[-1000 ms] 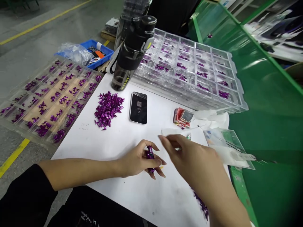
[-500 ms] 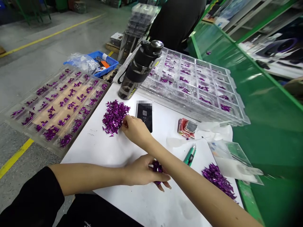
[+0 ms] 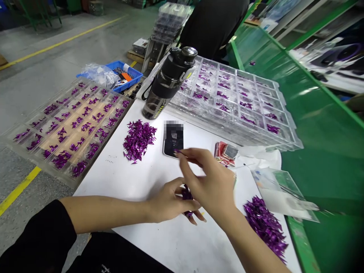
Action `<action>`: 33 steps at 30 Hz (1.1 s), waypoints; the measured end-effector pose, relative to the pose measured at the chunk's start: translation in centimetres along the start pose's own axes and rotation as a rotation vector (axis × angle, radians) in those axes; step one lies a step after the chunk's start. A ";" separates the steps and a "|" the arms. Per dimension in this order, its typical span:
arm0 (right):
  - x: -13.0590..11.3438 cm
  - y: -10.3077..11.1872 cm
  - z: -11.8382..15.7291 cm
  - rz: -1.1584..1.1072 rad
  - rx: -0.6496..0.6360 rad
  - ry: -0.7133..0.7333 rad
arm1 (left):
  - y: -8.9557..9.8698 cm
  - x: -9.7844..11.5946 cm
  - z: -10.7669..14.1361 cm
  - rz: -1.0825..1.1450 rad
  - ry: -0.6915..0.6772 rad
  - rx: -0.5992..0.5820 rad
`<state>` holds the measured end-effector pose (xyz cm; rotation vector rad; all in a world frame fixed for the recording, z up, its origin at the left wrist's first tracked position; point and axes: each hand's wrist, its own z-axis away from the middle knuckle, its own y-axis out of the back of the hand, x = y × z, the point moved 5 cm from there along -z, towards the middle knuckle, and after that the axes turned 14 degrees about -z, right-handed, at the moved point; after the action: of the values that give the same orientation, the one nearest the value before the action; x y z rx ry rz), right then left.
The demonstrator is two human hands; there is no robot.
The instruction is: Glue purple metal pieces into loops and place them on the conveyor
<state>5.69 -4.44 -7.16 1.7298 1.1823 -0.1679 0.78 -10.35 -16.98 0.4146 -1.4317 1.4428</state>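
Note:
My left hand (image 3: pixel 173 201) is curled around several shiny purple pieces (image 3: pixel 187 195), low over the white tabletop (image 3: pixel 159 242). Above and to the right of it, my right hand (image 3: pixel 209 176) pinches a small purple piece (image 3: pixel 176 151) between thumb and forefinger, in front of the phone (image 3: pixel 173 138). A loose pile of purple pointed pieces (image 3: pixel 138 140) lies at the table's left side. Another purple pile (image 3: pixel 265 225) is at the right edge, beside my right forearm.
A clear compartment tray (image 3: pixel 57 131) with purple pieces stands left. Stacked clear trays (image 3: pixel 239 132) fill the back right. A black bottle (image 3: pixel 167 83), a red packet (image 3: pixel 224 153) and a plastic bag (image 3: pixel 280 185) are on the table. A person in black (image 3: pixel 213 26) is behind.
My right hand has moved right and back from the left purple pile, lifting a small purple piece in its fingertips. My left hand has barely moved.

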 end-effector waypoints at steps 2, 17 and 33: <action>0.4 2.7 2.7 0.165 0.156 0.065 | 0.5 0.5 0.1 0.035 0.005 0.073; 3.2 3.3 10.3 0.088 0.174 0.139 | 0.8 1.4 0.7 -0.130 -0.019 0.150; 4.9 4.9 11.4 -0.374 0.317 -0.471 | 0.6 0.2 1.4 -0.351 -0.070 0.222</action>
<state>16.35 -10.36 -12.55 1.5897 1.1474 -0.9799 -0.42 -11.36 -16.80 0.8205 -1.1841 1.3109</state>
